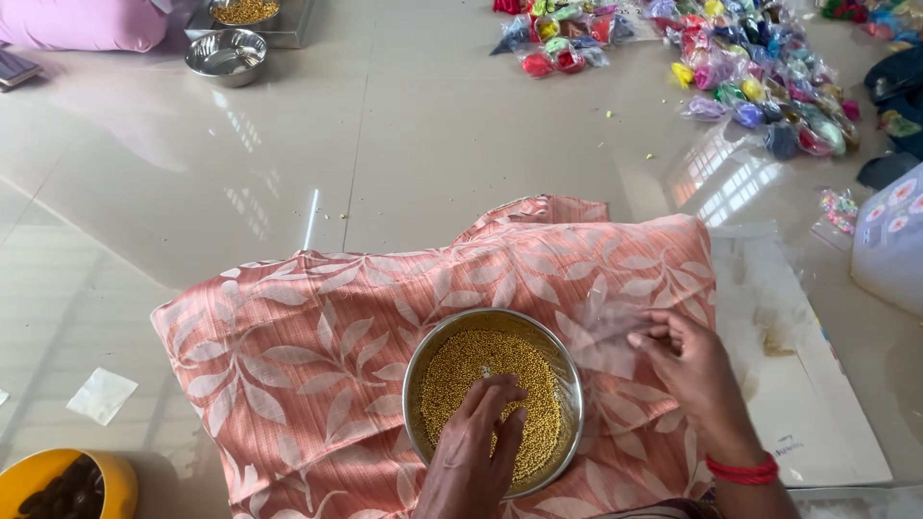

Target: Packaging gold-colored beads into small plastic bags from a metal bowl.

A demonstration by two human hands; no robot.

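Head view: left hand (478, 444), fingers pinched, points toward 12 o'clock into bead-filled steel bowl (492, 399); right hand (694, 370) grasps clear pouch (606, 338) at 3 o'clock.

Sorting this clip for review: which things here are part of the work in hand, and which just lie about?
In use:
left hand in the steel bowl of small golden beads
right hand holding a clear plastic pouch
leaf-print cushion under the bowl

Lying about:
filled coloured pouches
empty steel bowl
yellow bowl
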